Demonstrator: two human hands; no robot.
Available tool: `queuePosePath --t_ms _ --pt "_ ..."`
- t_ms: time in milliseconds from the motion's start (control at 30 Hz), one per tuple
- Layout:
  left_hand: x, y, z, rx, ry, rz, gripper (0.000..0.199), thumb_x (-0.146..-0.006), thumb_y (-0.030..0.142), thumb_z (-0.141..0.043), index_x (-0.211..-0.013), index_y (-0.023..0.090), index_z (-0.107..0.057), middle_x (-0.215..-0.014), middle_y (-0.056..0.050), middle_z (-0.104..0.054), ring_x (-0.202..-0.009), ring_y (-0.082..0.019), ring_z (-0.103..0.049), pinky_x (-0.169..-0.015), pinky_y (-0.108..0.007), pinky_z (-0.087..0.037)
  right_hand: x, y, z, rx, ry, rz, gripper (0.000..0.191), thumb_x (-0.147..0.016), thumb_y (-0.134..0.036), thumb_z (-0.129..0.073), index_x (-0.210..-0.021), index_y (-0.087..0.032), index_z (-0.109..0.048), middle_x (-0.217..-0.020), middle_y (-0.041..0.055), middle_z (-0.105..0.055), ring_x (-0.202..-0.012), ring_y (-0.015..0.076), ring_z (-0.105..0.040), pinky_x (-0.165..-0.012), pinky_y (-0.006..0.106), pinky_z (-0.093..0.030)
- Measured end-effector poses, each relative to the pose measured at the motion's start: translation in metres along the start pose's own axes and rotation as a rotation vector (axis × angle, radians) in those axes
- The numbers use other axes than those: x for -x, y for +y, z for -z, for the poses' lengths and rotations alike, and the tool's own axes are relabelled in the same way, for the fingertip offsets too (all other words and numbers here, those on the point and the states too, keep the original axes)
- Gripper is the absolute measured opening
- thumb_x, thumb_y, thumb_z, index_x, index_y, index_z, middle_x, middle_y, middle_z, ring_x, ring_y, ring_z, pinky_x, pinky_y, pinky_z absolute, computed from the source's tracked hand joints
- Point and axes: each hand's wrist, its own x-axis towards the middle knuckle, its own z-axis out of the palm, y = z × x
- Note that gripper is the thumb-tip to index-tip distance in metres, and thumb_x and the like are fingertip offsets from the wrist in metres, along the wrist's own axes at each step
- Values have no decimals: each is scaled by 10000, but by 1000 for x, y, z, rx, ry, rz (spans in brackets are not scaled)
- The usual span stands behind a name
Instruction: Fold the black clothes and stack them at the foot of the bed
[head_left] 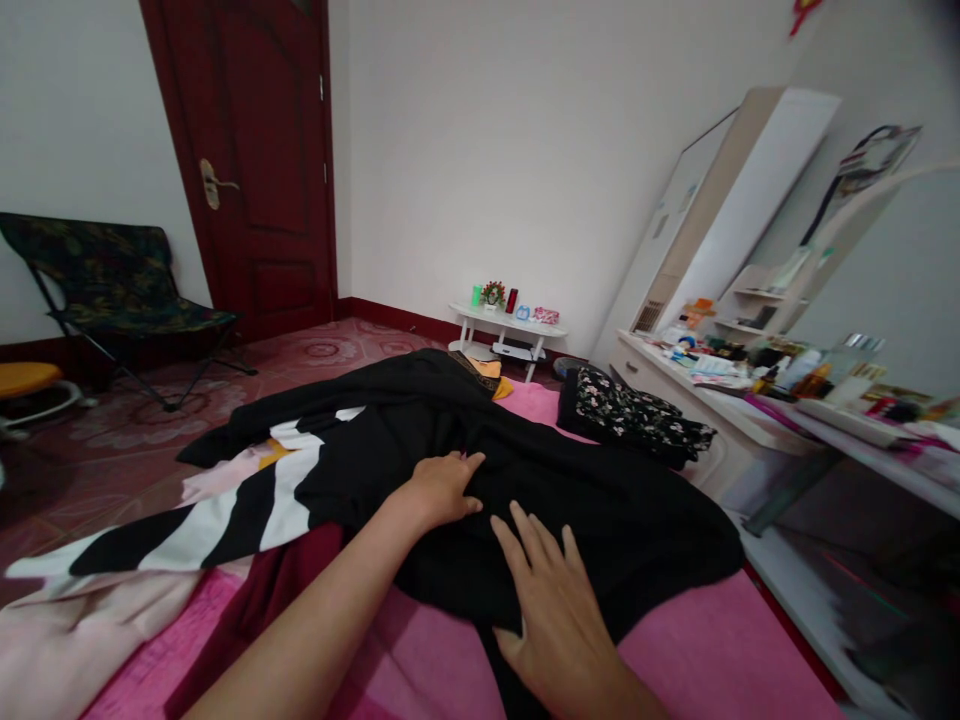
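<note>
A large black garment (600, 520) lies spread across the pink bed cover (435, 650). My left hand (442, 488) rests on the middle of this garment, thumb and index finger apart; its other fingertips are hard to see. To its right, my right hand (553, 590) has its fingers spread over the lower part of the same black cloth. A black-and-white striped sleeve or cloth (247, 510) stretches to the left, partly over a maroon cloth (277, 580). Whether it belongs to the black garment I cannot tell.
Dark floral clothing (630, 410) lies folded at the bed's far right. Pale pink fabric (97, 640) is at near left. A cluttered dresser (667, 375) stands right, a low white table (487, 314) beyond the bed, and a camouflage folding chair (112, 275) at left.
</note>
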Motion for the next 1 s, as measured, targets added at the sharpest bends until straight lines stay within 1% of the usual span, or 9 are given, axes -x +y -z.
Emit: queuePosePath --t_ms 133,267,333,500,600,733,833,933,1000 --pt "2 10 -6 43 -17 -76 555 -720 195 -636 -1264 285 -571 -1128 -96 -665 -1057 -323 -610 -883 -418 -472 44 33 1 -36 196 -109 882 -620 -385 -739 -1408 -307 -351 -1484 86 -339 -1321 393 -338 -1071 652 -191" --pt "0 11 10 506 202 -58 320 -732 193 -597 -1038 240 -680 -1021 -51 -691 -999 -269 -626 -883 -374 -467 87 58 4 -120 403 -179 326 -789 -409 -587 -1074 -253 -575 -1206 108 -564 -1141 319 -530 -920 486 -457" --pt "-3 15 19 880 352 -2 267 -742 257 -599 -993 190 -661 -941 -49 -690 -916 -236 -639 -836 -346 -483 98 58 7 -134 317 -103 265 -795 -401 -585 -1016 -255 -603 -1139 92 -595 -1090 290 -562 -883 419 -485" --pt "-4 33 23 1535 397 110 351 -621 337 -705 -913 161 -617 -784 -14 -657 -726 -178 -625 -715 -294 -489 85 39 4 -3 -35 -72 754 -658 -368 -699 -1351 -180 -466 -1396 146 -446 -1269 349 -413 -1018 458 -383" --pt "-1 35 15 1492 422 125 347 -607 345 -707 -887 161 -619 -801 -15 -650 -760 -184 -614 -739 -298 -477 62 36 -1 111 -83 -71 578 -729 -216 -572 -1301 -154 -518 -1322 148 -518 -1200 319 -467 -1004 455 -371" --pt "8 23 9 1127 495 87 285 -707 337 -633 -943 178 -627 -938 -33 -651 -921 -221 -596 -841 -328 -448 41 45 9 105 -80 23 488 -666 -51 -437 -1108 -170 -606 -1095 99 -623 -1020 248 -543 -906 374 -407" --pt "24 11 22 848 488 7 286 -774 306 -581 -1039 205 -616 -1021 -26 -646 -952 -221 -590 -863 -329 -436 46 55 44 -122 -95 61 360 -617 -41 -412 -876 -200 -603 -871 30 -630 -859 192 -568 -772 290 -417" --pt "50 7 42 699 335 -112 282 -836 307 -520 -1088 217 -610 -1011 -16 -655 -913 -206 -605 -837 -310 -444 70 69 94 -397 -171 29 110 -723 -133 -441 -665 -194 -512 -683 4 -565 -658 154 -527 -625 253 -392" --pt "71 8 51 647 208 -185 266 -862 309 -498 -1082 225 -621 -1010 -5 -663 -926 -195 -606 -845 -289 -440 91 82 119 -564 -247 -88 221 -823 -290 -468 -627 -191 -492 -637 2 -533 -603 146 -498 -573 248 -392"
